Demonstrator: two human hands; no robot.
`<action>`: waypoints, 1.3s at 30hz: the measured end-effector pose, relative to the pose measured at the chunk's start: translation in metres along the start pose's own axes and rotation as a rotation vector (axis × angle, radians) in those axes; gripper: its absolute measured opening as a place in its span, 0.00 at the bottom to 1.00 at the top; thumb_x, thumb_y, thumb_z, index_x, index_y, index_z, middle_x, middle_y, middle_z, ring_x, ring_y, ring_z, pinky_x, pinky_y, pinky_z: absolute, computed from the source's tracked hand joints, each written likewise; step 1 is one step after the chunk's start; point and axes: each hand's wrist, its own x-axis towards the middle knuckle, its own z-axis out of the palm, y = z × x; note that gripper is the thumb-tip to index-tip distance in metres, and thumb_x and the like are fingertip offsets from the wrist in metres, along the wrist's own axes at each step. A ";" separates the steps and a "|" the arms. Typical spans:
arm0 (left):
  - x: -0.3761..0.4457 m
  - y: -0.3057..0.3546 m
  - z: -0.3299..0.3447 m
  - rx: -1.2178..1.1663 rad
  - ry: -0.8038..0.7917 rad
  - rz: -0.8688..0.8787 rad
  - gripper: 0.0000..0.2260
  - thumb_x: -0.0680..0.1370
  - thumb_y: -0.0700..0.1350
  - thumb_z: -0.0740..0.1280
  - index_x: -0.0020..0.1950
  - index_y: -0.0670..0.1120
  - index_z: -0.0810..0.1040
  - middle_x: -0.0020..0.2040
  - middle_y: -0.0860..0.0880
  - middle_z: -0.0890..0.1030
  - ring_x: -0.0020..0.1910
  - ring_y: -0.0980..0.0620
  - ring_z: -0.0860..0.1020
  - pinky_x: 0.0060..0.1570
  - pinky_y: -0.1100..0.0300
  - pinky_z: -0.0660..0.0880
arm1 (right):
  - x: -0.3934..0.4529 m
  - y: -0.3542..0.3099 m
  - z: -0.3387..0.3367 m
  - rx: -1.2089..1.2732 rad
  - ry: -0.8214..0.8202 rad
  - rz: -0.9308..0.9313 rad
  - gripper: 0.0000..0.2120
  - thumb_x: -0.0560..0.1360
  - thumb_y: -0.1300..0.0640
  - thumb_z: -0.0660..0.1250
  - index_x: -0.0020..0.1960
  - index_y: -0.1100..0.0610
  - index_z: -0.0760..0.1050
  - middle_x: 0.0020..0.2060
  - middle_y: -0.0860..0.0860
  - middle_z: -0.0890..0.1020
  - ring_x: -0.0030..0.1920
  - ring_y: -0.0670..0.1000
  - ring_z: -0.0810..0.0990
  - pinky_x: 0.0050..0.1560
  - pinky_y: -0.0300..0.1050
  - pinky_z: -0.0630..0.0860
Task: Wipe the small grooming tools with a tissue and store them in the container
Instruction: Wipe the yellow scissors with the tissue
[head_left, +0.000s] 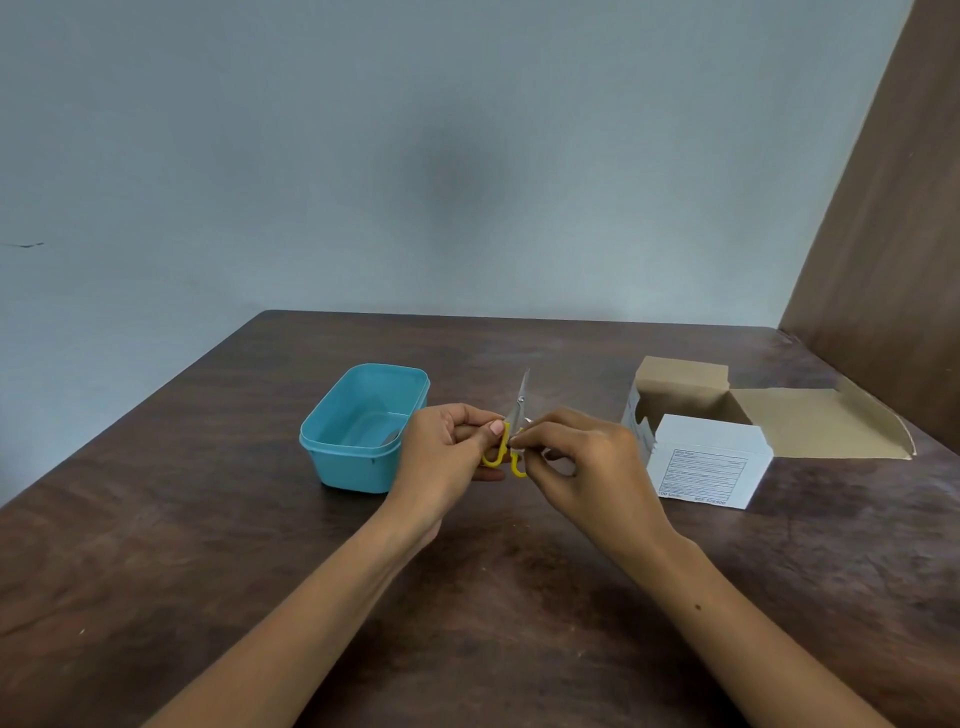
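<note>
Small scissors (519, 402) with yellow handles and metal blades point up and away above the table's middle. My left hand (447, 457) pinches one yellow handle loop between thumb and fingers. My right hand (582, 462) pinches the scissors near the pivot with its fingertips; a bit of white, maybe tissue, shows under its fingers. The light blue container (332, 452) stands open just left of my left hand, with a small dark thing on its floor near the front right corner.
An opened white cardboard box (706, 467) with its flaps spread lies to the right of my hands on the dark wooden table (208, 545). A brown panel (883, 234) rises at the table's right edge, a grey wall behind.
</note>
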 end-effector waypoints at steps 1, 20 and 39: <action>0.000 0.001 0.000 0.008 0.003 0.017 0.04 0.77 0.37 0.66 0.45 0.41 0.81 0.33 0.47 0.83 0.31 0.56 0.81 0.30 0.63 0.79 | 0.000 -0.001 -0.001 0.001 -0.013 -0.014 0.06 0.69 0.62 0.70 0.44 0.55 0.83 0.39 0.49 0.83 0.37 0.46 0.81 0.37 0.45 0.79; -0.003 0.004 0.001 0.030 0.002 0.068 0.04 0.77 0.35 0.66 0.46 0.39 0.81 0.33 0.47 0.83 0.31 0.57 0.82 0.30 0.65 0.79 | 0.000 -0.004 -0.001 0.004 0.002 -0.020 0.07 0.69 0.63 0.72 0.45 0.55 0.83 0.40 0.48 0.84 0.40 0.47 0.82 0.39 0.45 0.79; -0.002 0.000 0.002 0.042 -0.023 0.063 0.04 0.77 0.36 0.65 0.46 0.41 0.80 0.34 0.49 0.84 0.35 0.54 0.84 0.34 0.61 0.81 | 0.004 0.005 -0.014 0.219 0.192 0.361 0.06 0.68 0.67 0.72 0.40 0.56 0.83 0.35 0.44 0.83 0.40 0.42 0.81 0.39 0.27 0.74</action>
